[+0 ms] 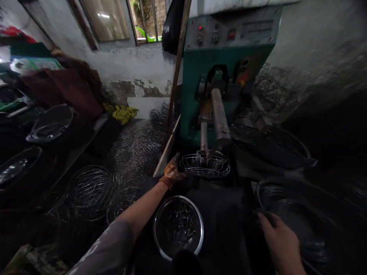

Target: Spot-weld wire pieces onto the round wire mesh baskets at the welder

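Note:
My left hand (172, 170), in a worn orange glove, is closed on the left rim of a wire basket (205, 165). The basket lies under the two metal arms (220, 116) of a green machine (226, 72). My bare right hand (279, 238) is at the lower right, fingers curled down onto dark wire rings (298, 214); what it grips is lost in the dark. A round metal bowl (178, 226) holding small wire pieces sits between my arms on a dark cloth.
Several finished wire baskets (91, 191) are heaped on the floor at the left, with more wire mesh (137, 147) behind. Metal bowls (50, 124) stand on a bench at far left. A wooden pole (176, 72) leans beside the machine. A window (126, 19) is in the back wall.

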Motion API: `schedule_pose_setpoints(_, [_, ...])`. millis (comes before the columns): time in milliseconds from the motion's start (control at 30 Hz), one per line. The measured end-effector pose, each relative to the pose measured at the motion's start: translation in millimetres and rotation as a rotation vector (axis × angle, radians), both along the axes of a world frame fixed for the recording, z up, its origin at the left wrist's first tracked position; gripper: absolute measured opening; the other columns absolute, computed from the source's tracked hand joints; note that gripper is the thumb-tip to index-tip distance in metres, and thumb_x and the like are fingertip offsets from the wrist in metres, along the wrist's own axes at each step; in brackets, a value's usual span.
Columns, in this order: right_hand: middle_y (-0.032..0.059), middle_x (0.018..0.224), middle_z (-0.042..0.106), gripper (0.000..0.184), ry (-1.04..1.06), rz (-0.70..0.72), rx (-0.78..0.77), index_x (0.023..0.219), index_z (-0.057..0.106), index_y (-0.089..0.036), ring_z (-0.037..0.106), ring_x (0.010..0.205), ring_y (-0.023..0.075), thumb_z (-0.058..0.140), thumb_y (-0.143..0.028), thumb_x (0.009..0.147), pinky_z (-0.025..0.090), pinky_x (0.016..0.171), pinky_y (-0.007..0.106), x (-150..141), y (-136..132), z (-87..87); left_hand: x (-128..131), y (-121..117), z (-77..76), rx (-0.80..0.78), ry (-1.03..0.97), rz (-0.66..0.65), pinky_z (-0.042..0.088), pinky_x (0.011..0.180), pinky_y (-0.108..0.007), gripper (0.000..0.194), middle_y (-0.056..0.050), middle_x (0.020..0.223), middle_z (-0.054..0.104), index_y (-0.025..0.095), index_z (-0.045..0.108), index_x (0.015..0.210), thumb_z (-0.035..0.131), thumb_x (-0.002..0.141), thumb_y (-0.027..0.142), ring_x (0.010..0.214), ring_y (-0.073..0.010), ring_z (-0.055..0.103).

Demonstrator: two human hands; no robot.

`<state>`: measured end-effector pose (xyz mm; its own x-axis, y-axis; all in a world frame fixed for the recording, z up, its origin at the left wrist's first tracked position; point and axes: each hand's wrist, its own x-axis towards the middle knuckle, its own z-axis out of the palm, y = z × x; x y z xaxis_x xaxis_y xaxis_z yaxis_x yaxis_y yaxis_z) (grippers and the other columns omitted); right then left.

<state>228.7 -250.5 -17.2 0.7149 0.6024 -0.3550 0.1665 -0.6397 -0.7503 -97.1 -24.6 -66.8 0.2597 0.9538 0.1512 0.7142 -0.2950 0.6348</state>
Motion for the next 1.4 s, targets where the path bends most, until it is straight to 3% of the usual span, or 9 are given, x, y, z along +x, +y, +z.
schedule_pose_setpoints(100, [0.0166,0.098,0.076,0.033,-0.210,0.277,0.223,0.091,0.069,-0.026,0.068,0.105,0.0394,0.057,-0.051,0.073,0.051,0.096,0.048,-56,51,39.8,11,7,4.9,-0.019,-0.084,-0.055,0.044,0.117,-0.041,0.100,-0.014,0.149,0.054,0.016,0.042,0.151,0.084,0.066,0.048,0.136,-0.0294,0.054])
schedule_pose_setpoints(200, [0.0140,0.099,0.078,0.038,-0.352,0.524,0.245,0.101,0.073,-0.019,0.073,0.094,0.0325,0.049,-0.044,0.085,0.053,0.092,0.042,-109,99,64.6,15,9,5.3,-0.051,-0.161,-0.059,0.050,0.111,-0.039,0.097,-0.011,0.143,0.061,0.018,0.044,0.150,0.084,0.066,0.043,0.128,-0.0265,0.061])
schedule_pose_setpoints(267, [0.0157,0.106,0.078,0.038,-0.503,0.630,0.155,0.113,0.073,-0.015,0.073,0.098,0.0302,0.045,-0.033,0.093,0.052,0.092,0.039,-135,126,74.9,15,10,5.2,-0.055,-0.182,-0.046,0.052,0.108,-0.039,0.091,-0.009,0.138,0.064,0.019,0.048,0.146,0.083,0.067,0.044,0.125,-0.0258,0.063])
schedule_pose_setpoints(400, [0.0183,0.094,0.078,0.038,-0.674,0.694,-0.122,0.126,0.069,-0.012,0.075,0.090,0.0294,0.044,-0.027,0.102,0.053,0.082,0.036,-163,154,85.9,12,10,8.6,-0.042,-0.125,-0.013,0.053,0.107,-0.042,0.079,-0.008,0.132,0.068,0.022,0.056,0.138,0.082,0.068,0.048,0.121,-0.0270,0.065])
schedule_pose_setpoints(533, [0.0198,0.093,0.076,0.036,-0.704,0.653,-0.189,0.120,0.070,-0.010,0.075,0.088,0.0301,0.043,-0.029,0.105,0.052,0.077,0.035,-165,154,90.1,5,8,21.4,0.054,-0.079,0.003,0.053,0.105,-0.040,0.079,-0.011,0.129,0.069,0.019,0.057,0.137,0.082,0.068,0.047,0.118,-0.0274,0.066])
schedule_pose_setpoints(700, [0.0196,0.095,0.076,0.036,-0.652,0.552,-0.206,0.117,0.070,-0.010,0.074,0.091,0.0323,0.041,-0.028,0.105,0.050,0.076,0.035,-148,148,92.1,1,11,52.5,0.180,0.028,-0.171,0.050,0.107,-0.042,0.080,-0.013,0.130,0.067,0.015,0.056,0.141,0.077,0.072,0.051,0.122,-0.0297,0.063])
schedule_pose_setpoints(833, [0.0200,0.100,0.076,0.036,-0.643,0.516,-0.178,0.115,0.071,-0.010,0.073,0.095,0.0316,0.042,-0.028,0.104,0.049,0.077,0.034,-135,147,87.8,10,16,66.3,0.184,0.133,-0.205,0.050,0.105,-0.045,0.084,-0.014,0.130,0.067,0.015,0.054,0.143,0.076,0.072,0.056,0.121,-0.0326,0.063])
schedule_pose_setpoints(1267, [0.0161,0.098,0.076,0.037,-0.610,0.446,-0.153,0.120,0.071,-0.012,0.071,0.091,0.0267,0.043,-0.028,0.103,0.047,0.076,0.031,-123,154,68.3,25,28,49.4,0.228,0.143,-0.214,0.053,0.100,-0.044,0.079,-0.011,0.125,0.070,0.018,0.057,0.140,0.074,0.073,0.057,0.116,-0.0319,0.065])
schedule_pose_setpoints(1400, [0.0159,0.099,0.076,0.036,-0.615,0.444,-0.104,0.123,0.070,-0.012,0.071,0.091,0.0259,0.046,-0.028,0.103,0.045,0.076,0.030,-114,153,59.4,26,26,57.7,0.249,0.161,-0.239,0.053,0.099,-0.044,0.082,-0.012,0.123,0.070,0.016,0.055,0.142,0.074,0.073,0.056,0.114,-0.0323,0.066])
